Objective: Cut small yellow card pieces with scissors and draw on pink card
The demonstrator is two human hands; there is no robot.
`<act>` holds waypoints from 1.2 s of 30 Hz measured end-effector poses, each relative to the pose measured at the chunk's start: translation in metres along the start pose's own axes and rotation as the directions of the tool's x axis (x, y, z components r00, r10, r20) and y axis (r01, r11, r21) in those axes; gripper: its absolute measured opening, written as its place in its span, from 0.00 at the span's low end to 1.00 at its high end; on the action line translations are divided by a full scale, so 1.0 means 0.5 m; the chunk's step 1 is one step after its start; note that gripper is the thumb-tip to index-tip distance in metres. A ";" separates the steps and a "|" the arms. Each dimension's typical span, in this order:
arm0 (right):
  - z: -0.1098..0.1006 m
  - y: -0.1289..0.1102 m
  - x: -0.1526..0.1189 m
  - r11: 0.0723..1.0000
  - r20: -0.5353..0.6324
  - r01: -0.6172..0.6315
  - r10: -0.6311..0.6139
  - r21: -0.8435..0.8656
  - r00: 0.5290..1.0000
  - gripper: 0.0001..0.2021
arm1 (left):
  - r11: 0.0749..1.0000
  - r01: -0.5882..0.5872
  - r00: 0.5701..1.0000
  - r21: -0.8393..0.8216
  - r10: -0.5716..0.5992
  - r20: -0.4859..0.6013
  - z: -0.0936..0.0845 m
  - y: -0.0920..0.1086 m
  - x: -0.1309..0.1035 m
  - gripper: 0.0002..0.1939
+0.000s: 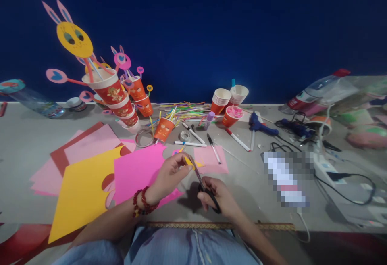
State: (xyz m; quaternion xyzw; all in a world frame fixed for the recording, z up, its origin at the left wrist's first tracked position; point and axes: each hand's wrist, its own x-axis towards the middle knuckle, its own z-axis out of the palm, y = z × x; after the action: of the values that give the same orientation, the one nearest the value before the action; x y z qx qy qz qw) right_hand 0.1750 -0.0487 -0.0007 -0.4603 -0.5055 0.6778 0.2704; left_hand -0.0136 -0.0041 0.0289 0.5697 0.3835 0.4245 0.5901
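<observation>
My left hand (171, 176) pinches a small piece of yellow paper (188, 161) between thumb and fingers. In my right hand (219, 196) are black-handled scissors (198, 176), their blades pointing up at the yellow piece. Whether the blades are cutting into it I cannot tell. Just behind lies a pink paper square (222, 164) with a black pen (214, 149) across it. Left of my hands a magenta sheet (139, 168) and a yellow sheet (84, 184) with a round cut-out edge overlap.
Stacked red cups (110, 91) with a paper rabbit figure (74, 39) stand at the back left. Coloured sticks (184, 113), markers (238, 140) and a blue glue gun (260, 124) lie farther back. A phone (286, 180), cables and a power strip (328, 170) occupy the right.
</observation>
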 end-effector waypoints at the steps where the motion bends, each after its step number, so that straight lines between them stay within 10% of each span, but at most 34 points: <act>1: 0.000 -0.001 0.000 1.000 0.002 -0.001 0.001 -0.005 1.000 0.30 | 1.000 0.002 1.000 -0.001 -0.002 0.000 0.000 0.000 0.000 0.04; 36: -0.005 0.006 0.007 0.997 -0.054 -0.034 0.031 -0.063 0.998 0.30 | 0.999 0.029 0.999 0.016 -0.029 -0.017 0.000 0.008 -0.001 0.06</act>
State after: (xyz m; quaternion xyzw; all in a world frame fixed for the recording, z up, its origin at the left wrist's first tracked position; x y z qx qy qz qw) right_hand 0.1760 -0.0459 -0.0050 -0.4947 -0.5119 0.6532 0.2579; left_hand -0.0140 -0.0046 0.0330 0.5652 0.4002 0.4175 0.5883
